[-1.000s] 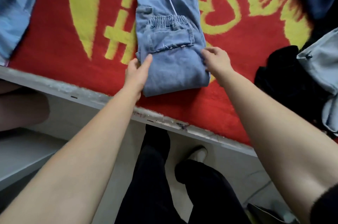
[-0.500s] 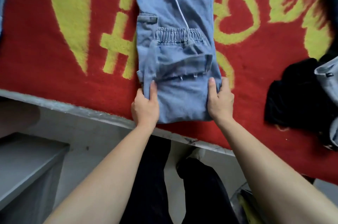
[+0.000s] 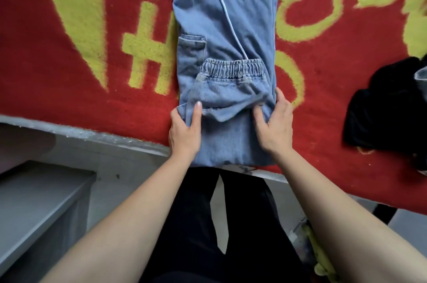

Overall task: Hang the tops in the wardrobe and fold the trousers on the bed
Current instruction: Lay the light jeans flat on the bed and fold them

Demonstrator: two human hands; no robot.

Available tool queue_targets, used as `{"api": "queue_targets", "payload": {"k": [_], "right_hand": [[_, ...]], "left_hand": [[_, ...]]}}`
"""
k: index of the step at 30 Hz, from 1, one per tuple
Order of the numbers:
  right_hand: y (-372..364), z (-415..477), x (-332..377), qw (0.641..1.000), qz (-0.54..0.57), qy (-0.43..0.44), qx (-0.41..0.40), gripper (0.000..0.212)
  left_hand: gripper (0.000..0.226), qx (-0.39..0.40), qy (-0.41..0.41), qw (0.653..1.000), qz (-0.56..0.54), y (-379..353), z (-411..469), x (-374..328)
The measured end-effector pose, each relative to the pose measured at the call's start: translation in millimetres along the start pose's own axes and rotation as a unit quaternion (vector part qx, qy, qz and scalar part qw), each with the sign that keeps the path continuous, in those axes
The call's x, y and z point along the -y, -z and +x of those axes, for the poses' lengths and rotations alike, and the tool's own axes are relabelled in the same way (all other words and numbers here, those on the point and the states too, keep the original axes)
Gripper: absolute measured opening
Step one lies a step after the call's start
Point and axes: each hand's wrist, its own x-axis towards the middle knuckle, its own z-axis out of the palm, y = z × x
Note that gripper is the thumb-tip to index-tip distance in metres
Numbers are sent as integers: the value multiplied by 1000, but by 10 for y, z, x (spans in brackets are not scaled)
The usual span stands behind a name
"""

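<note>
Light blue denim trousers point(image 3: 226, 35) lie lengthwise on the bed's red and yellow blanket point(image 3: 76, 88), folded in half along the legs. Their near end is folded back, so the elastic waistband point(image 3: 232, 69) faces up. My left hand point(image 3: 184, 132) grips the left edge of that folded part, thumb on top. My right hand point(image 3: 273, 125) grips the right edge, fingers pinching the cloth. The near fold reaches the bed's front edge.
A black garment point(image 3: 383, 107) lies heaped on the blanket at the right, with a bit of grey-blue cloth point(image 3: 421, 74) over it. The bed's grey frame edge point(image 3: 92, 134) runs across. A grey step point(image 3: 34, 201) stands at lower left. My black-trousered legs stand below.
The folded trousers have slid toward the bed's front edge. Both hands went from resting beside the fold to gripping its two sides.
</note>
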Motion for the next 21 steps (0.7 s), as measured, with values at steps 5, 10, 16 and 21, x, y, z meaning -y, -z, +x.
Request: {"api": "queue_targets", "payload": {"k": [5,10,16,21], "right_hand": [[-8,173,202,991,29,-125,36,62],[139,-23,56,983,-27,-149,98,73],[421,-37,-150,935,-127,-173,282,91],[782,340,138,878,-214,-133,408,57]], "left_hand": [[52,-66,0,993,100,-126,107,-76],[45,14,26,986,167,-92,-43,128],[40,139,100,960,223,-1,-303,198],[47,67,114,947,293,109,-255,-245]]}}
